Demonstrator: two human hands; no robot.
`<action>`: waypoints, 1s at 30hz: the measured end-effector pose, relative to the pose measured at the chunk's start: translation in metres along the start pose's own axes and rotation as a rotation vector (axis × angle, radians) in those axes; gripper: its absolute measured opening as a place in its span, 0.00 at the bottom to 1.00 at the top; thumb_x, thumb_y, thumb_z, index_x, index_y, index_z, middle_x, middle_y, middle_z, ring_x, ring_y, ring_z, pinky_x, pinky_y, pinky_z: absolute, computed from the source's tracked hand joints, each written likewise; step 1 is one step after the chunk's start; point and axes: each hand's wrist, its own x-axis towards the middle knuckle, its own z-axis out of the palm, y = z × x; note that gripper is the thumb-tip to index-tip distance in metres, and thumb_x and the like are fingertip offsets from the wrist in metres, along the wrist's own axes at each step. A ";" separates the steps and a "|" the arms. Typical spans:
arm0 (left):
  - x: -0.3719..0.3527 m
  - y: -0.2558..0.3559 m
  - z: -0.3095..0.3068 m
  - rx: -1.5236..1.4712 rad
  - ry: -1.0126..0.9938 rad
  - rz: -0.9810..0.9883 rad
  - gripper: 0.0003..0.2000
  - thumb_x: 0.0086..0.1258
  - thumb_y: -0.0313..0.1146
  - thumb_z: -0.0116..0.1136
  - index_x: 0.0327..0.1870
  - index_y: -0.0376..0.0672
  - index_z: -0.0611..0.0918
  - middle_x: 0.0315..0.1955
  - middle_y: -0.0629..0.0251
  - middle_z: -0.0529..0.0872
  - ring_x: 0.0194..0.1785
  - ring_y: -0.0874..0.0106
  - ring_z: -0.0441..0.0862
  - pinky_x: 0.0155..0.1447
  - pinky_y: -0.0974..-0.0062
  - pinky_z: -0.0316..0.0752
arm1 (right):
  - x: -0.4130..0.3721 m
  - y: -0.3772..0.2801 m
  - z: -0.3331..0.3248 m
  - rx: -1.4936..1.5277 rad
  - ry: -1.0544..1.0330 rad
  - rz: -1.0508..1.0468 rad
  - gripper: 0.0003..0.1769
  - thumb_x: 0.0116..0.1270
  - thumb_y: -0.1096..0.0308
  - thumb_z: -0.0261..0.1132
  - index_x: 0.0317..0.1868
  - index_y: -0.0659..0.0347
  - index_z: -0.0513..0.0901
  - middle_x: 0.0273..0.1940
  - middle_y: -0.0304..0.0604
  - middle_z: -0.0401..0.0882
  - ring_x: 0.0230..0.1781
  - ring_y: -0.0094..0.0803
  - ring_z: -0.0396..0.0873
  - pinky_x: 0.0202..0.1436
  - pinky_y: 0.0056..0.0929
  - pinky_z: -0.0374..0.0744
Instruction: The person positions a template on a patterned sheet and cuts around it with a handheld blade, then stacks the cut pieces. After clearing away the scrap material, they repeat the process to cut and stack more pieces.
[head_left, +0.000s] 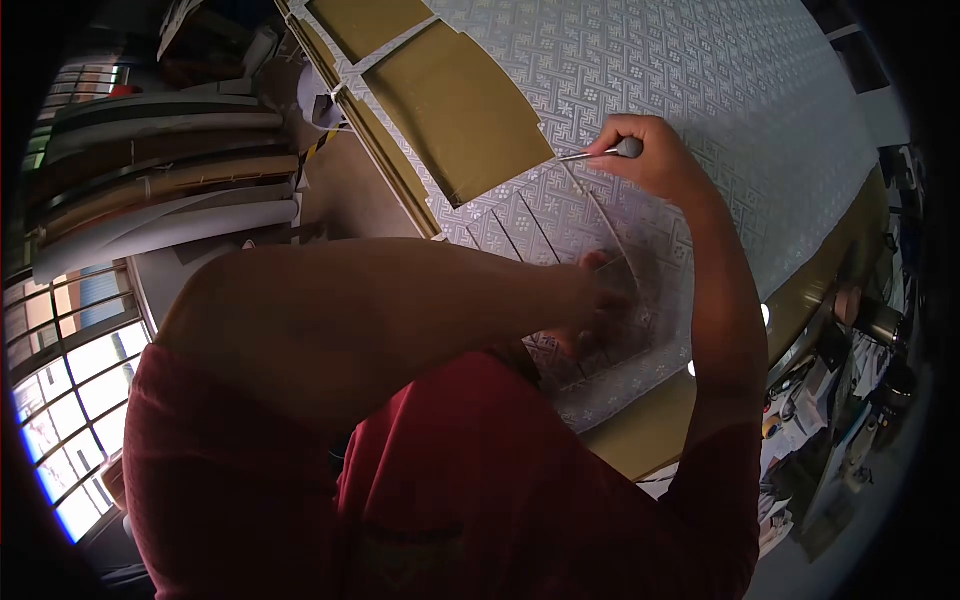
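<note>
My right hand [645,160] is closed around a slim metal tool with a rounded grey handle end [629,148]. The tool's thin tip points left and meets the corner of a brown panel area [465,105], framed by pale strips. Beneath lies a pale sheet with a lattice and flower pattern [700,60]. My left hand [590,305] is smeared by motion over the near part of this sheet, its fingers not clear. A thin curved line or strip [607,222] runs from near the tool toward my left hand. Several dark, narrow lines [537,225] mark the sheet.
Long rolls of material [180,185] are stacked at the left, above a barred window [85,380]. A brown board edge [640,430] shows along the near side of the sheet. Papers and assorted clutter [800,415] lie at the right.
</note>
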 end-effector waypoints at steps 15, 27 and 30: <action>0.009 0.008 0.033 0.438 0.128 0.127 0.52 0.42 0.40 0.87 0.74 0.80 0.70 0.87 0.74 0.42 0.88 0.51 0.36 0.72 0.17 0.62 | 0.074 -0.017 0.006 -0.011 -0.501 -0.097 0.08 0.55 0.77 0.77 0.34 0.64 0.86 0.35 0.39 0.90 0.39 0.27 0.87 0.48 0.30 0.81; -0.013 0.034 -0.066 0.709 -0.635 0.151 0.48 0.50 0.42 0.84 0.76 0.78 0.70 0.88 0.74 0.40 0.87 0.42 0.30 0.71 0.14 0.59 | 0.064 -0.047 0.088 0.052 -0.480 -0.309 0.07 0.59 0.73 0.77 0.37 0.62 0.88 0.32 0.40 0.87 0.34 0.32 0.84 0.40 0.35 0.78; -0.003 -0.007 0.011 0.119 0.081 0.121 0.37 0.63 0.48 0.73 0.75 0.77 0.70 0.87 0.74 0.42 0.88 0.45 0.30 0.76 0.20 0.57 | 0.029 -0.055 0.058 0.178 -0.244 -0.216 0.07 0.62 0.73 0.77 0.39 0.61 0.89 0.35 0.40 0.89 0.38 0.29 0.86 0.43 0.32 0.80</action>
